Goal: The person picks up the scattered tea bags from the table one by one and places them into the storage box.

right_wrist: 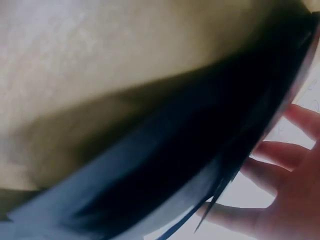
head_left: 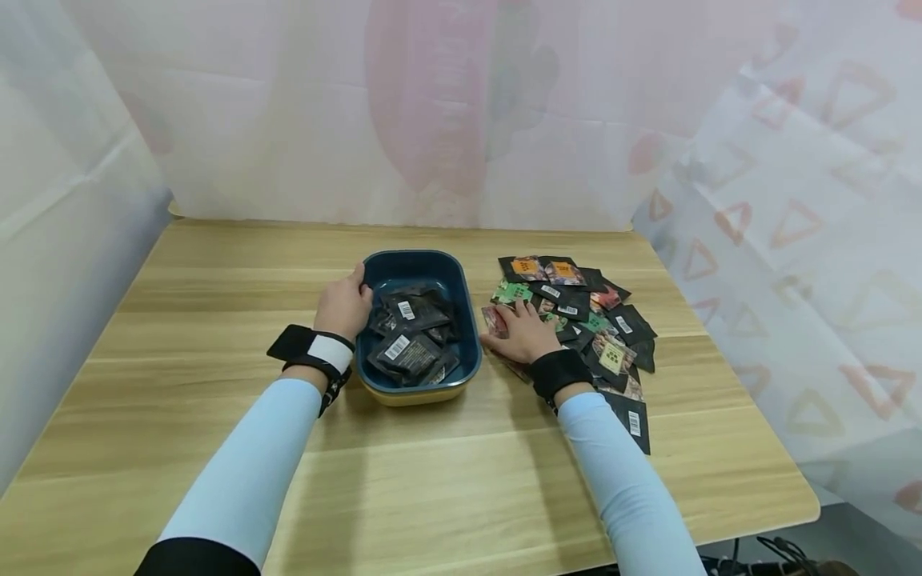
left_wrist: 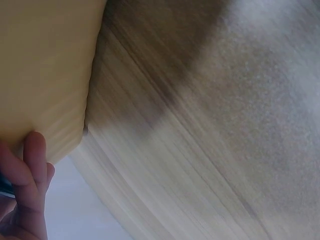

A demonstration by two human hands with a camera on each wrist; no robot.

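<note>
Light blue sleeves point(head_left: 252, 472) with black upper cuffs; black wrist straps point(head_left: 558, 372), the left white-patched.

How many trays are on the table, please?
1. The blue tray stands mid-table, packets inside; left hand holds its left rim, right hand rests on the loose packets beside it.

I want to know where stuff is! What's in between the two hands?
The blue tray with dark packets inside sits between the left hand, on its left rim, and the right hand, on the packet pile. The head view shows this.
</note>
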